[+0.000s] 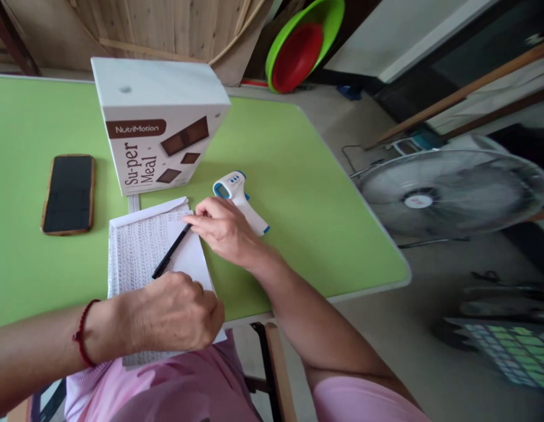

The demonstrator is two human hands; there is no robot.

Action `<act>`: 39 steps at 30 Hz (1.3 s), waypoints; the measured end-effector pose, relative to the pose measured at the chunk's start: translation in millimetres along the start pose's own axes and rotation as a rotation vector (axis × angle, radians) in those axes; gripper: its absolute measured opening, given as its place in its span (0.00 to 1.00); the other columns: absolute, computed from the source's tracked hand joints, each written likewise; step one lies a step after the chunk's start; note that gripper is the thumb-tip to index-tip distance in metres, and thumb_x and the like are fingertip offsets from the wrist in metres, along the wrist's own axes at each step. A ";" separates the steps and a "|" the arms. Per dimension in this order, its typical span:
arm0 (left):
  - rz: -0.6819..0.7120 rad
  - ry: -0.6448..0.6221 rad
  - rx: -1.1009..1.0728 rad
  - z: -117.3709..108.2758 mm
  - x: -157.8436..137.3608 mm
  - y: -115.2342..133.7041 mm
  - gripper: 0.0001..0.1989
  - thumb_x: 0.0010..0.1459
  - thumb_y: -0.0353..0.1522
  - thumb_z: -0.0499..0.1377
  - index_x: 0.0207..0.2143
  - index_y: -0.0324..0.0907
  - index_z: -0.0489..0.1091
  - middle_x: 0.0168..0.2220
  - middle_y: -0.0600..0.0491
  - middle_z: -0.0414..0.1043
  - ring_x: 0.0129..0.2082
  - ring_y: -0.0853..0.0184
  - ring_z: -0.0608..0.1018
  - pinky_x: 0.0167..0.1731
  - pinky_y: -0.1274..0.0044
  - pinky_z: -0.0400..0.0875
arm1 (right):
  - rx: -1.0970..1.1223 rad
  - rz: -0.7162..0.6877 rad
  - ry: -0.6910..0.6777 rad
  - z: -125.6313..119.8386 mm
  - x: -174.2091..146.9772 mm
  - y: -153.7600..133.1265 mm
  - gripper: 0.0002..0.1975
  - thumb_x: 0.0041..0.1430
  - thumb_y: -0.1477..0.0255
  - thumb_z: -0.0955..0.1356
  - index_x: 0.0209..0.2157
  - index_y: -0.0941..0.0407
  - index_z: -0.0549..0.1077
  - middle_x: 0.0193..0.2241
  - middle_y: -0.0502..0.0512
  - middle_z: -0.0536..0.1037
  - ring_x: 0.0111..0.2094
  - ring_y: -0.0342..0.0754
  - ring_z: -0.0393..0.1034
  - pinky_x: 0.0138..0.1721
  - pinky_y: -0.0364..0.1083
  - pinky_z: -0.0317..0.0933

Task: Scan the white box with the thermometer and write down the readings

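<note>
A notebook point(137, 249) with dense handwriting on its page lies on the green table. My right hand point(221, 225) is closed at the page's upper right, its fingers pinching one end of a black pen point(171, 251); the pen slants down-left over the paper. Curled into a fist, my left hand point(179, 313) rests on the lower part of the notebook. Its fingertips are hidden, so I cannot see what they hold. A white and blue infrared thermometer point(245, 205) lies just behind my right hand, partly covered by it.
Behind the notebook stands a white NutriMotion box point(166, 129). A phone point(68, 193) lies to the left on the green table point(307, 223). Past the table's right edge is a fan point(418, 199). Green point(328, 14) and red basins point(297, 58) lean at the back.
</note>
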State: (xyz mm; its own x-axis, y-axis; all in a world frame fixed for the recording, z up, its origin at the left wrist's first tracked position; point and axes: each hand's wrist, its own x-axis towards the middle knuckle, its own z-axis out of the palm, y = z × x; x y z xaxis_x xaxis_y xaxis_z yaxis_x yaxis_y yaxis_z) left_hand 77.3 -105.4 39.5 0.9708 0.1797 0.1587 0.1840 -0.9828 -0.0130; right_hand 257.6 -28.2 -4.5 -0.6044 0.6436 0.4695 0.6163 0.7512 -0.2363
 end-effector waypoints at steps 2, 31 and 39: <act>0.001 0.009 0.001 0.1 0.4 1.8 0.08 0.54 0.20 0.54 0.26 0.39 0.66 0.22 0.54 0.66 0.17 0.67 0.68 0.14 0.73 0.55 | -0.063 -0.041 -0.041 3.8 0.2 -2.4 0.11 0.63 0.78 0.65 0.40 0.52 0.78 0.30 0.52 0.71 0.34 0.46 0.63 0.36 0.48 0.57; -0.519 -0.156 0.386 6.2 -12.4 -5.4 0.34 0.63 0.47 0.54 0.58 0.25 0.64 0.55 0.30 0.68 0.24 0.65 0.70 0.23 0.72 0.62 | 0.480 0.551 0.308 21.1 7.2 -12.9 0.07 0.50 0.70 0.66 0.22 0.54 0.65 0.16 0.45 0.69 0.19 0.40 0.60 0.23 0.42 0.58; -0.511 -0.148 0.388 3.6 -14.3 -4.1 0.31 0.65 0.46 0.53 0.58 0.29 0.65 0.57 0.34 0.67 0.28 0.65 0.71 0.27 0.74 0.66 | 0.416 0.501 0.238 22.2 7.1 -12.3 0.07 0.53 0.71 0.66 0.22 0.54 0.66 0.18 0.46 0.72 0.20 0.40 0.62 0.25 0.42 0.59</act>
State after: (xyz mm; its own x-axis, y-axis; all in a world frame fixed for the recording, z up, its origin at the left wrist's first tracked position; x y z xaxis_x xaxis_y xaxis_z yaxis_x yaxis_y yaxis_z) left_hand 63.3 -103.8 33.8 0.7523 0.6509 0.1020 0.6427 -0.6909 -0.3311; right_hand 234.5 -29.6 -17.2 -0.1410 0.9136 0.3813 0.5186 0.3962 -0.7577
